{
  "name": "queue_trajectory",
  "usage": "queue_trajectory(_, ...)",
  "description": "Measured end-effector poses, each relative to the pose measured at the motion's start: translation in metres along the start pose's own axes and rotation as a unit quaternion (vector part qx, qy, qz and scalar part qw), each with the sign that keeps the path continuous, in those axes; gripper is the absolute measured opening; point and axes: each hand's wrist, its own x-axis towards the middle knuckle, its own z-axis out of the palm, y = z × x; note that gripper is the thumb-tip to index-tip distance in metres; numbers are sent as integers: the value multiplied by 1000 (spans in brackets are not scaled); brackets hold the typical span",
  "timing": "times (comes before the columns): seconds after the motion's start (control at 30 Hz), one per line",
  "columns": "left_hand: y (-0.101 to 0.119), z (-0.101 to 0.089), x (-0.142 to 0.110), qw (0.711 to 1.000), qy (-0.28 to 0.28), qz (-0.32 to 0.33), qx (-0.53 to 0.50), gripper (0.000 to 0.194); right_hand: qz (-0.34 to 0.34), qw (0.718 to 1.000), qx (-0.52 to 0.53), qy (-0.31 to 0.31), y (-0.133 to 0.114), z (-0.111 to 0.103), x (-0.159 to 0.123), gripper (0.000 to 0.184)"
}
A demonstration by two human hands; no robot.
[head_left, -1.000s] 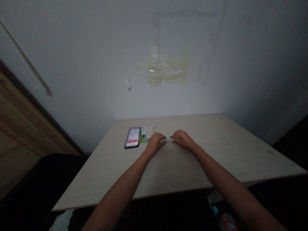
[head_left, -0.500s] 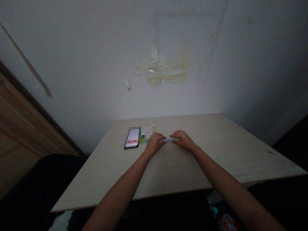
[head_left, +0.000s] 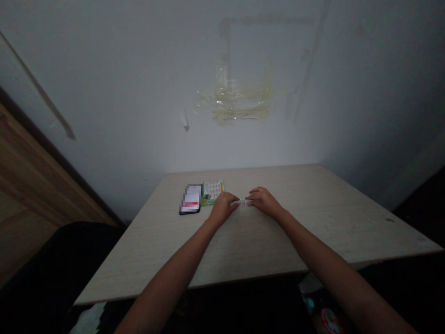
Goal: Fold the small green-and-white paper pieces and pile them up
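Note:
Between my two hands, low over the table, is a small pale strip point(head_left: 244, 202) with faint printed marks; its exact kind is too small to tell. My left hand point(head_left: 223, 206) is closed, thumb and fingers pinching the strip's left end. At the right end, the thumb and fingers of my right hand point(head_left: 266, 202) pinch it too. My fingers cover both ends, so only the middle shows. Just beyond my left hand lies a green and white printed booklet or card point(head_left: 212, 189), partly hidden by that hand.
A phone point(head_left: 191, 199) with a lit, blurred screen lies left of the booklet. The pale wooden table point(head_left: 330, 218) meets a wall point(head_left: 139, 93) with old tape point(head_left: 239, 104) on it. A dark shape point(head_left: 62, 255) stands at the left, beside wooden panelling point(head_left: 24, 176).
My right hand's fingers have shifted slightly right and lifted a little, and more of the pale strip shows between my hands. My left hand stays nearly still.

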Motion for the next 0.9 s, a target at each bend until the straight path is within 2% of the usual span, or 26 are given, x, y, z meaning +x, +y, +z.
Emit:
queue_trajectory(0.47,3,-1,0,1000,-10,10,20,12,4,1000,12,1,6,7,-1,22)
queue_trajectory(0.9,1,1,0,998,17,57,32,18,-11,1000,29,3,-1,0,0,16)
